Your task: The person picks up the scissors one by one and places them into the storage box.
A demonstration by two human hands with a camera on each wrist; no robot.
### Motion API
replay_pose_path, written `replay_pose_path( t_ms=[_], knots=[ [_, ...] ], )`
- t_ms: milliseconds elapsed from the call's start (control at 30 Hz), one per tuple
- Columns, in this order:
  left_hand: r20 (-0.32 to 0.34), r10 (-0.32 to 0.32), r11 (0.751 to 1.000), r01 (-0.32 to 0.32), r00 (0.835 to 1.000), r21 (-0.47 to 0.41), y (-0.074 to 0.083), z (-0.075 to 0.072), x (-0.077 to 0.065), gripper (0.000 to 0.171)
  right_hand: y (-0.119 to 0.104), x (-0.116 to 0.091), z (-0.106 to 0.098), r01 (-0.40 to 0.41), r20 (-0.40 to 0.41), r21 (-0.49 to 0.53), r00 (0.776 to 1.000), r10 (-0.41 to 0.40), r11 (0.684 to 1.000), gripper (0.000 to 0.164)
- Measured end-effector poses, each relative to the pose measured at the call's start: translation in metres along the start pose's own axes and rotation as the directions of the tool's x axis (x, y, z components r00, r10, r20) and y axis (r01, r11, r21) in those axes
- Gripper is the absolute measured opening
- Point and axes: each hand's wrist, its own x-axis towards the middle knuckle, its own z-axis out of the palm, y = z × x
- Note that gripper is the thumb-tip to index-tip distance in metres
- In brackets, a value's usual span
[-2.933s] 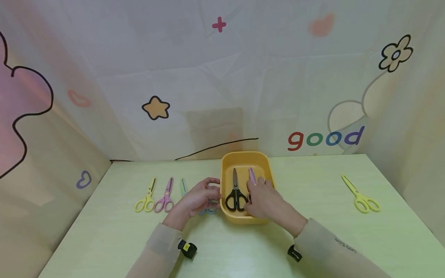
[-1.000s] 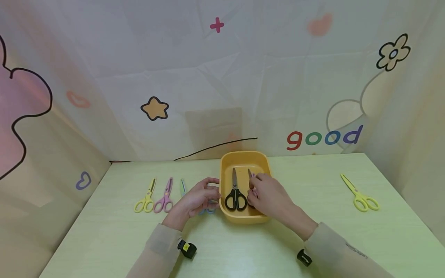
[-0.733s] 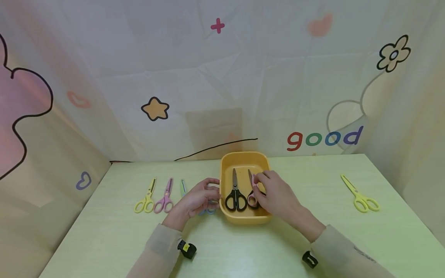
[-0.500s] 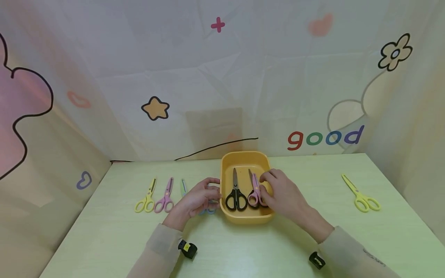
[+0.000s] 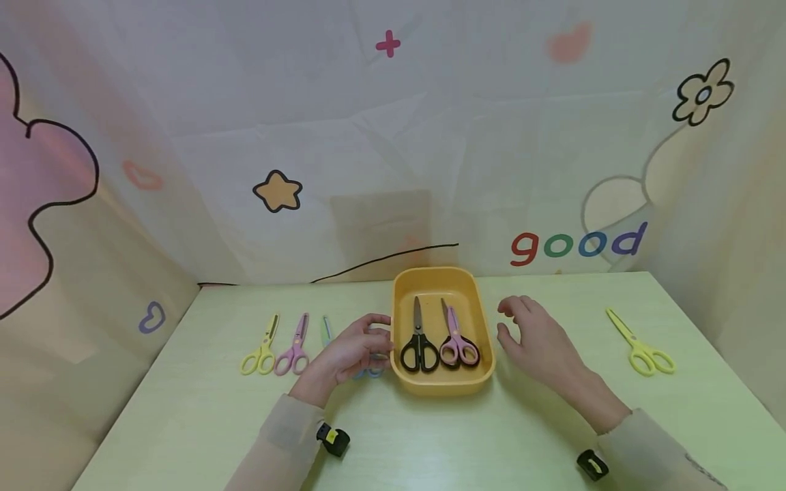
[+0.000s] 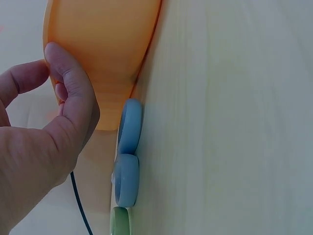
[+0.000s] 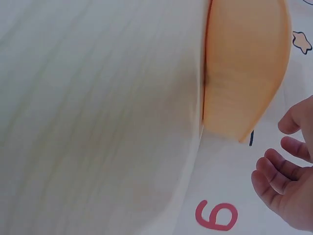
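A yellow tray stands at the back middle of the table. Inside lie black-handled scissors on the left. On the right of its floor, pink scissors lie over a second black-handled pair, which they partly hide. My left hand rests its bent fingers against the tray's left wall and does not grip it. Beyond the right wall, my right hand hovers with relaxed fingers, holding nothing. Blue scissors lie partly hidden behind my left hand.
To the left lie yellow scissors, purple-pink scissors and green scissors. Another yellow pair lies at the far right. A printed curtain hangs behind the table.
My right hand has let go of the pink scissors over the second black pair and moved out of the tray to the right. The left hand has stayed at the tray's wall.
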Motion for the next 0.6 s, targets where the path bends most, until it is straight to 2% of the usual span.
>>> replay_pose_path(
  t_ms=[200, 433, 600],
  knots=[
    [-0.010, -0.011, 1.000, 0.011, 1.000, 0.011, -0.001, 0.000, 0.002, 0.062, 0.015, -0.006, -0.011, -0.061, 0.053, -0.029, 0.997, 0.063, 0.998, 0.024],
    [-0.007, -0.006, 1.000, 0.006, 1.000, 0.017, 0.000, 0.000, 0.002, 0.063, 0.033, -0.017, -0.023, -0.156, 0.139, -0.077, 0.976, 0.165, 0.985, 0.031],
    [-0.005, -0.008, 1.000, 0.009, 1.000, 0.023, -0.001, 0.000, 0.002, 0.061, 0.048, -0.025, -0.029, -0.205, 0.160, -0.105, 0.962, 0.220, 0.973, 0.033]
  ],
)
